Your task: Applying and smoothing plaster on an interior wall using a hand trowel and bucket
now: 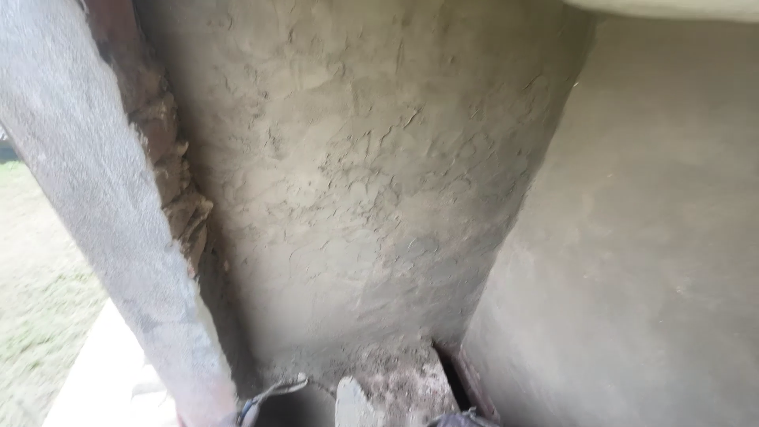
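Hands: neither shows in the head view, so their state cannot be told.
Wall: rough wet grey plaster wall (371,182) fills the middle.
Right: smoother plastered wall (648,237).
Left: grey pillar (87,182), exposed brick edge (170,158).

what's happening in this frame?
No hands are in view. The head camera faces a rough, freshly plastered grey wall section with trowel marks and small cracks. To its right stands a smoother grey plastered wall; to its left a grey post edges exposed reddish brick with mortar lumps. Loose mortar crumbs lie at the base. Grass shows outside at far left. The frame is somewhat blurred.
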